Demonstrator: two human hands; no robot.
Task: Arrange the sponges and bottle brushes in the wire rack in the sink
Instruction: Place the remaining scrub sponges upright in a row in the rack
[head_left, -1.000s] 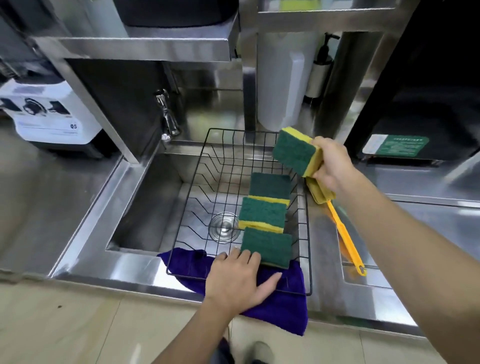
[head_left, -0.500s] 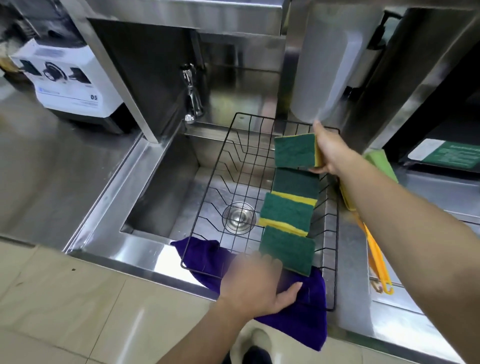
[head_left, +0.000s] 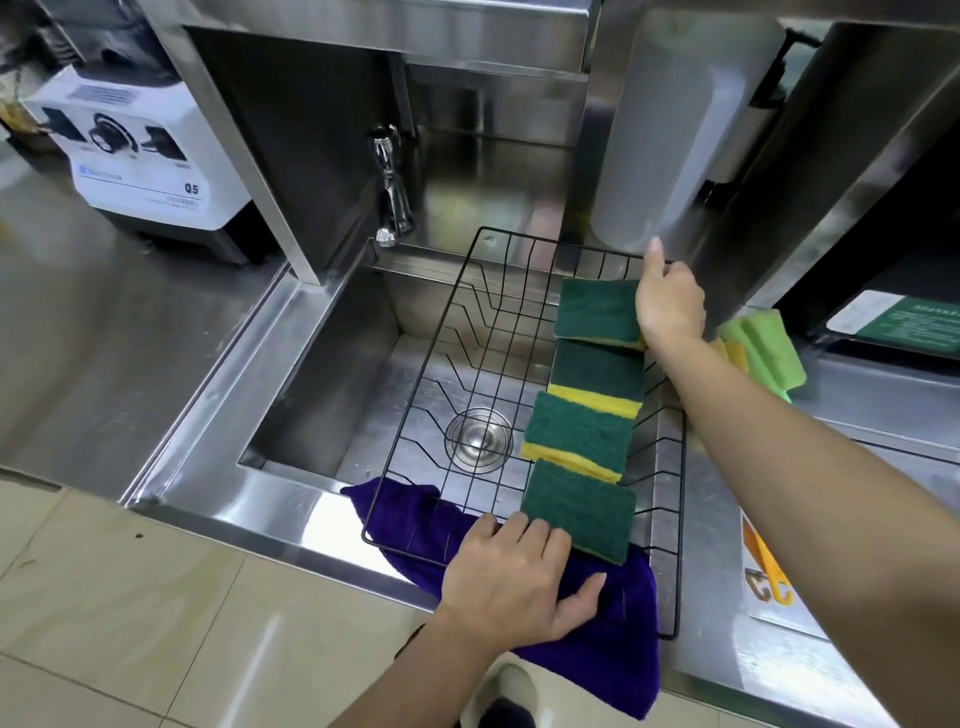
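Green sponge (head_left: 597, 310) in right grip (head_left: 670, 304) at wire rack (head_left: 467, 332) far edge, left grip (head_left: 511, 582) flat, empty

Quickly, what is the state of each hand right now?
Left hand: open, flat on the purple cloth at the wire rack.
Right hand: closed on the farthest sponge.

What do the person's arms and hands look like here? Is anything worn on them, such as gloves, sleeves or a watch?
Both forearms are bare as far as the picture shows; no sleeve edge is in view. The left hand and the right hand have no gloves, and I see no ring, watch or bracelet on the wrists. The fingernails that show look short and unpainted. No markings or tattoos are visible.
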